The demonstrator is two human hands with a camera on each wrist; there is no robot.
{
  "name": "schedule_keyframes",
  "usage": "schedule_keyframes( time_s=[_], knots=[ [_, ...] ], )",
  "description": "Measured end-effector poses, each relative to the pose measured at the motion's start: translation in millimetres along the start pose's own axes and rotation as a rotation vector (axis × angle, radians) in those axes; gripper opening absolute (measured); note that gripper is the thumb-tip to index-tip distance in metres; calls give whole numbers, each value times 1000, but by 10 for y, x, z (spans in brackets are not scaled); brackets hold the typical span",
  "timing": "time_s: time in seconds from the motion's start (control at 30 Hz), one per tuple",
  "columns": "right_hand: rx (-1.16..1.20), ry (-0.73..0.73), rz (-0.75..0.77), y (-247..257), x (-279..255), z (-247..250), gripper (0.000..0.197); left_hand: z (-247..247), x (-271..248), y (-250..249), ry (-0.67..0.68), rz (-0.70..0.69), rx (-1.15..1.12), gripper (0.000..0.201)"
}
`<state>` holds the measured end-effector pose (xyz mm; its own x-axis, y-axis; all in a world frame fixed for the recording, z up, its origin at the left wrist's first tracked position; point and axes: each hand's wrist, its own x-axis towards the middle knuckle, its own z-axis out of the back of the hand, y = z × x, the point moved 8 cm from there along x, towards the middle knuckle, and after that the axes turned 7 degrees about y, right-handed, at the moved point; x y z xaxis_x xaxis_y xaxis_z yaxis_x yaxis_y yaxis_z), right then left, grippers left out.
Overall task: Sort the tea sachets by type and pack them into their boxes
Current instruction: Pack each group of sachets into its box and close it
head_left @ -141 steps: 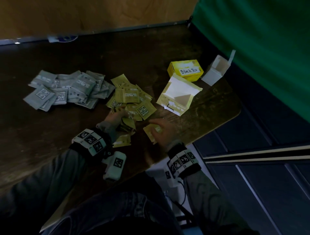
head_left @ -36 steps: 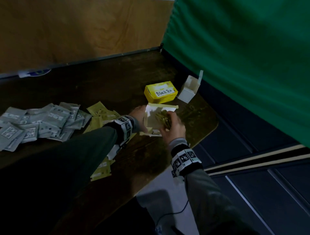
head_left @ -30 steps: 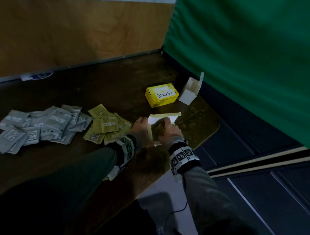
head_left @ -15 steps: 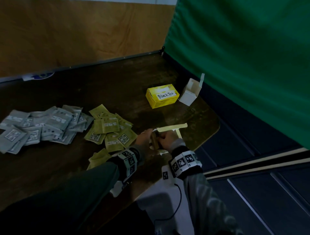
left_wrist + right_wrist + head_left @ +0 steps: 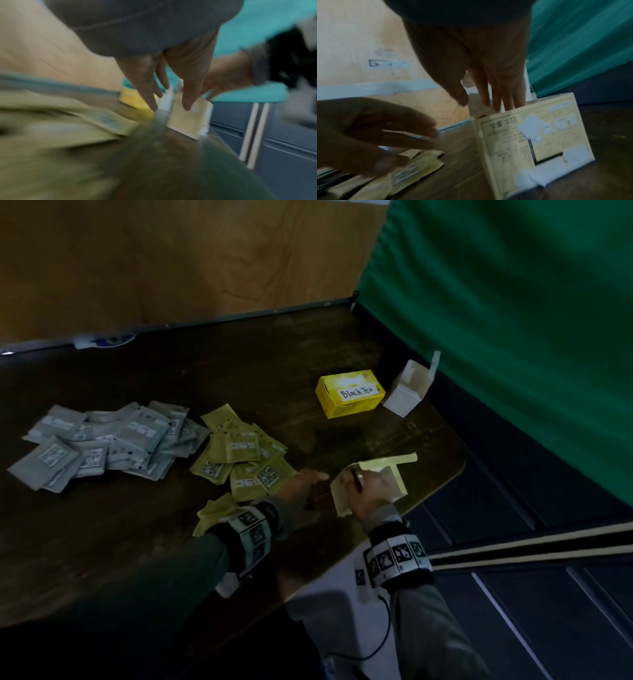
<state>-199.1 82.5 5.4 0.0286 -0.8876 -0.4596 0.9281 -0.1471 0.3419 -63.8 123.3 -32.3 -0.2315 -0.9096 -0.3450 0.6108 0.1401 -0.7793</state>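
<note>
An open pale-yellow tea box (image 5: 397, 484) stands near the table's front right edge with its lid flap up. My right hand (image 5: 364, 491) is at its near corner. In the right wrist view the straight fingers (image 5: 496, 100) reach down inside the box (image 5: 530, 135), with the thumb apart outside it. My left hand (image 5: 305, 484) hovers empty with fingers extended, between the box and the yellow sachets (image 5: 239, 453). A pile of grey sachets (image 5: 102, 440) lies further left. What is inside the box is hidden.
A closed yellow box labelled Black Tea (image 5: 349, 393) and an open white box (image 5: 407, 392) stand at the back right. The table edge (image 5: 445, 491) runs just right of the open box. A green curtain (image 5: 513, 337) hangs to the right, and a wooden wall stands behind.
My right hand put a stack of yellow sachets into the open box while the left hand steadied it. The left hand has since let go and drawn back leftward.
</note>
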Motion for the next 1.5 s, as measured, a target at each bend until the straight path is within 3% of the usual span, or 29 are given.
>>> schedule_keyframes(
  time_s=[0.1,0.2,0.27,0.33,0.4,0.53,0.67,0.77,0.83,0.9,0.97,1.07,1.13,1.23,1.33,1.4,1.5],
  knots=[
    [166,-311,250,23,-231,85,27,334,-399,320,-53,24,89,55],
    [284,-414,447,76,-499,-136,19,587,-775,846,-115,193,95,57],
    [274,-250,527,126,-523,-503,23,608,-977,1173,-82,357,111,74],
    [186,-13,482,126,-470,-878,30,569,-1107,1320,-58,444,150,92],
    [68,129,427,82,-418,-1139,42,521,-1133,1325,-34,491,223,104],
    [-16,181,392,142,-362,-1303,55,482,-1052,1351,40,552,231,107],
    [-29,204,380,159,-356,-1274,56,468,-996,1337,128,599,213,90],
    [26,261,368,181,-337,-1254,48,470,-962,1234,125,586,174,69],
    [184,344,370,276,-365,-1244,43,465,-936,1109,111,532,139,56],
    [321,437,375,414,-411,-1249,50,459,-933,902,109,445,83,55],
    [413,467,367,536,-415,-1256,57,522,-943,764,17,366,-46,58],
    [589,386,335,652,-387,-1141,47,709,-997,651,-154,318,-304,64],
    [709,339,338,720,-385,-1025,31,723,-1000,596,-171,308,-471,48],
    [849,265,419,841,-418,-796,23,716,-947,407,-147,226,-544,18],
    [885,192,469,905,-435,-618,25,644,-896,297,-95,174,-579,17],
    [873,163,486,925,-430,-548,22,576,-893,198,-26,154,-638,30],
    [868,203,437,902,-375,-495,11,520,-861,266,18,169,-736,23]
  ],
)
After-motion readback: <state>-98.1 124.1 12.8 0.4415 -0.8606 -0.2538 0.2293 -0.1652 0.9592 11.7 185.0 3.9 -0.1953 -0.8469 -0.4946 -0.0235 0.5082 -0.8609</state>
